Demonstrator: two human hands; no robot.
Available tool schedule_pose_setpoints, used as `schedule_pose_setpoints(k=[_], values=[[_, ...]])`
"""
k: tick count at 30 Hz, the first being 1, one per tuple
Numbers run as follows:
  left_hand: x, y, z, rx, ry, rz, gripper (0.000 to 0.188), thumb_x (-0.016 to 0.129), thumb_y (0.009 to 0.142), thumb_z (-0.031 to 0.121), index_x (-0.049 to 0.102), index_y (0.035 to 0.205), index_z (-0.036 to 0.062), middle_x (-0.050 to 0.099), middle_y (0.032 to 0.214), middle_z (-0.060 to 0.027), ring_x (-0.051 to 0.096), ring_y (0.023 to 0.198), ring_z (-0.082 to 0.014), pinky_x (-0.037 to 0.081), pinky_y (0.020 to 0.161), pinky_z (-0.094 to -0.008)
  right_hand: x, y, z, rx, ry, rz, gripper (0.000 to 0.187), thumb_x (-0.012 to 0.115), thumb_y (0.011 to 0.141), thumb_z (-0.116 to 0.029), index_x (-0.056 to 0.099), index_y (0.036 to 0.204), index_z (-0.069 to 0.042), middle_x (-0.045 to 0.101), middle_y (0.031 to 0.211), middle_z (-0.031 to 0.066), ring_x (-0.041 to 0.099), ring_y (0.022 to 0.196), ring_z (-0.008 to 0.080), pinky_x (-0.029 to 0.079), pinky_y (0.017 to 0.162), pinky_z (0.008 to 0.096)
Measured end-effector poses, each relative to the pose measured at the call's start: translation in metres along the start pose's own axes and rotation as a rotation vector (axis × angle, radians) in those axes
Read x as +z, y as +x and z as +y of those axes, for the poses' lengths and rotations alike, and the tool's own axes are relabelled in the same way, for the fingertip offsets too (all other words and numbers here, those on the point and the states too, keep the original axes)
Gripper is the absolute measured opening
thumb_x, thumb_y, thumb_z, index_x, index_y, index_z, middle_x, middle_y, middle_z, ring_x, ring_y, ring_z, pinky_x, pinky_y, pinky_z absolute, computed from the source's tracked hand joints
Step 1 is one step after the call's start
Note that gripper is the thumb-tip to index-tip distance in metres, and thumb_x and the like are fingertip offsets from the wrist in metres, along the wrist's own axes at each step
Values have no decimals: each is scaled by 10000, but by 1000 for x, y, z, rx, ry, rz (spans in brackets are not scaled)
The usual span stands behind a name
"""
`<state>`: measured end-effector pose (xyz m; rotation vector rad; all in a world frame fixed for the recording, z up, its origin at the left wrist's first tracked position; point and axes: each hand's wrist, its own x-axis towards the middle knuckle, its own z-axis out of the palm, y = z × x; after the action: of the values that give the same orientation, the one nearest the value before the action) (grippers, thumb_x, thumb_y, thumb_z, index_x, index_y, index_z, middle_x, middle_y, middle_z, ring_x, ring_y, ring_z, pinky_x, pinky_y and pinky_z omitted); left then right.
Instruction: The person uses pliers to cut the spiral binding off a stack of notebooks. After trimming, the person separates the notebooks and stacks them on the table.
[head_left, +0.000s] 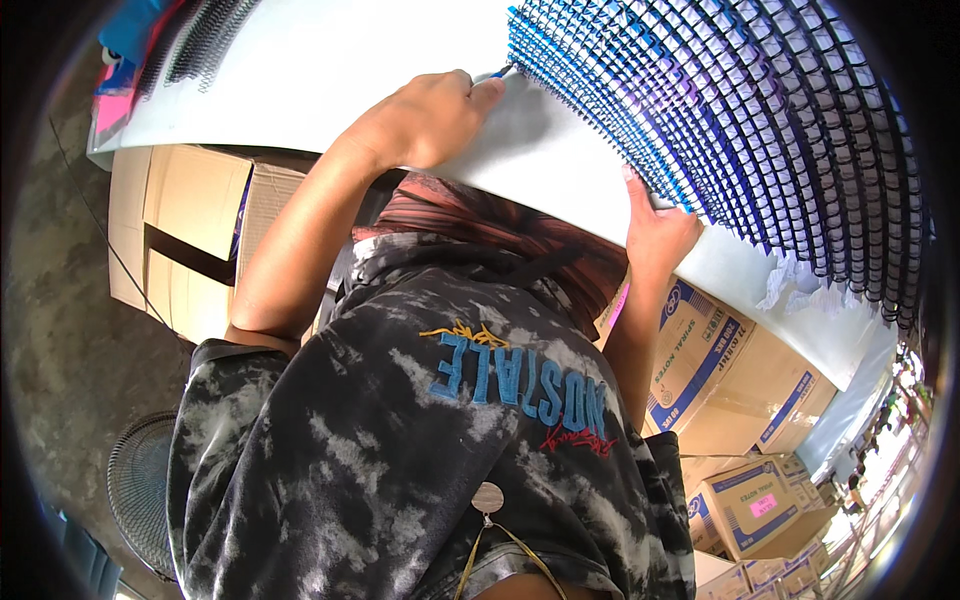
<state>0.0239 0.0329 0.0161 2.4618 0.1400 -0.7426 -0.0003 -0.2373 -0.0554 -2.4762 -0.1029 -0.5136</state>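
Note:
On a white table (300,80) stand tightly packed rows of spiral notebooks (740,120), their blue, purple and black coils facing up. My left hand (430,118) is closed at the left end of the nearest blue coil row, pinching a thin dark-blue piece (503,71). Whether that piece is a slim tool or a coil end is too small to tell. At the right end of the same row, my right hand (662,235) grips the notebooks' near edge, thumb stretched along the coils and fingers curled at the corner.
Loose black coils (200,50) lie at the table's far left. An opened cardboard box (195,215) stands below the table's left edge, with printed cartons (725,360) below the right. A black fan (145,490) stands on the concrete floor at lower left.

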Motion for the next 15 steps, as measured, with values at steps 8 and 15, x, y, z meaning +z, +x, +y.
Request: schedule_pose_setpoints(k=[8, 15], values=[[-4, 4, -29, -83, -1103, -432, 568, 288, 965, 453, 527, 1131, -35, 647, 886, -147, 658, 828, -234, 572, 607, -335, 5, 0, 0, 28, 57, -16, 372, 808, 639, -276, 675, 886, -31, 642, 967, 127, 555, 928, 338, 382, 842, 442], [-2, 5, -34, -87, -1223, -519, 587, 263, 965, 461, 531, 1145, -29, 644, 908, -159, 662, 859, -245, 585, 647, -368, 4, -1, -3, -3, 8, 7, 300, 792, 686, -188, 669, 881, 4, 688, 859, 82, 640, 750, 233, 458, 743, 341]])
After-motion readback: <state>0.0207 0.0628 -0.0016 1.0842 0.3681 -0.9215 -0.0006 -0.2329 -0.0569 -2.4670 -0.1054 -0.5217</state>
